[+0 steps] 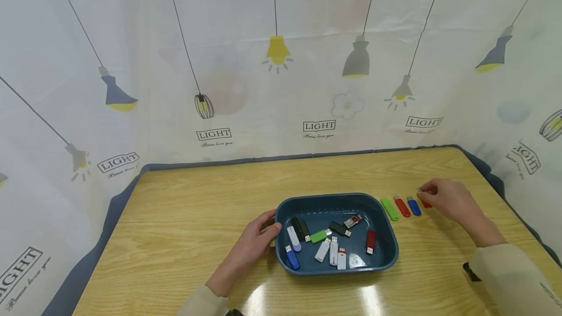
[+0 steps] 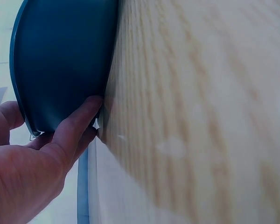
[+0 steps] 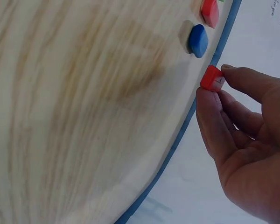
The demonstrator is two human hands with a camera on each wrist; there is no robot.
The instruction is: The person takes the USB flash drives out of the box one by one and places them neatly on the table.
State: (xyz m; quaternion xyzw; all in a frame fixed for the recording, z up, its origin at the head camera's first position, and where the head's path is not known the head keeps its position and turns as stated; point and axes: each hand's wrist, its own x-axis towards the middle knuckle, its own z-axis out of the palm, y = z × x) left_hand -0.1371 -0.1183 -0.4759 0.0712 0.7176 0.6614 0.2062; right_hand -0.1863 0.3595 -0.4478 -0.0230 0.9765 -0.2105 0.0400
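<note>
Take twelve o'clock as straight away from the person. The right hand (image 1: 452, 201) pinches a small red plastic USB stick (image 3: 212, 78) between thumb and finger. That stick is at the three o'clock end of a short row. Next to it, going toward nine o'clock, come a blue plastic USB stick (image 1: 414, 207), a longer red plastic USB stick (image 1: 401, 207) and a flat green plastic USB stick (image 1: 389, 209). The left hand (image 1: 252, 240) grips the nine o'clock side of a dark blue, shiny tray with round corners (image 1: 323, 204).

To do this bit well, I think the pinch should be soft and the silvery metal plug (image 1: 419, 189) should point to about eleven o'clock, like its neighbours. A little gap beside the blue one should stop bumps. The left hand should hold gently, as a hard push toward three o'clock could knock the row.

Only the head view shows the sticks of many colours (image 1: 318, 236) inside the tray. The left wrist view shows fingers on its outside wall, mostly hidden from above. The right wrist view shows the pinched stick's blunt end, but not its plug. I cannot tell if that stick touches the pale wooden table (image 1: 197, 208).
</note>
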